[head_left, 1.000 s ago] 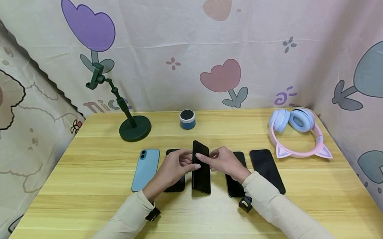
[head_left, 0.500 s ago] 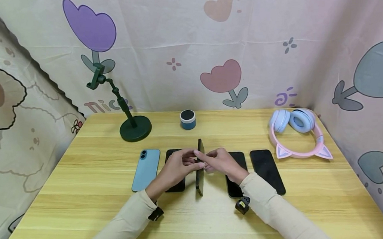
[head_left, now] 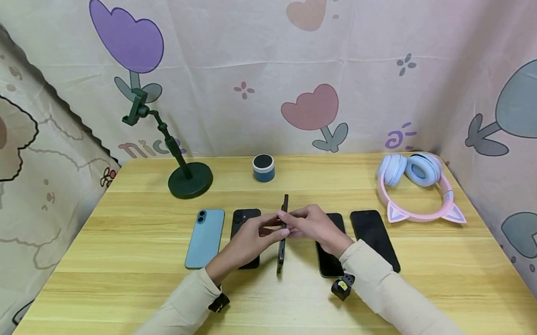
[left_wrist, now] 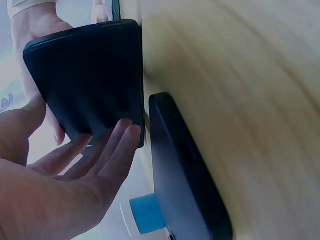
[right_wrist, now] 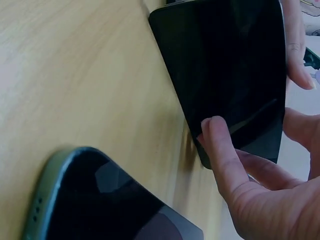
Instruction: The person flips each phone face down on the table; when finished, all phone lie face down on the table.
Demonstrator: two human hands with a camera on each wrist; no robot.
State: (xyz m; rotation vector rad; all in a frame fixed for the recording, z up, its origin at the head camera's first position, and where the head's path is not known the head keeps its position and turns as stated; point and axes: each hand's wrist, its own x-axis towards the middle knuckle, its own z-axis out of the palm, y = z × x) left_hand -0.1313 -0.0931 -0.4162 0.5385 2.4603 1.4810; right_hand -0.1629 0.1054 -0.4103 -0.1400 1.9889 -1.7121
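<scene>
A black smartphone (head_left: pixel 282 252) stands on its long edge in the middle of the table, nearly edge-on in the head view. My left hand (head_left: pixel 249 239) holds it from the left, fingertips on its dark back (left_wrist: pixel 85 75) and thumb at the upper edge in the left wrist view. From the right, my right hand (head_left: pixel 316 226) grips the same phone, with fingers against its glossy screen (right_wrist: pixel 225 65). Under my left hand lies another black phone (head_left: pixel 245 216), camera side up. Below my right wrist is a green-edged phone (head_left: pixel 329 261), its dark screen up.
A light blue phone (head_left: pixel 204 238) lies at the left, and a black phone (head_left: pixel 374 239) at the right. Behind them stand a dark green phone stand (head_left: pixel 189 180), a small blue-and-white round speaker-like object (head_left: pixel 263 173) and pink cat-ear headphones (head_left: pixel 421 217). A patterned curtain (head_left: pixel 240 39) borders the table.
The held phone has turned from showing its dark face to edge-on and shifted slightly right. Both hands keep hold of it, and the left hand has moved a little right.
</scene>
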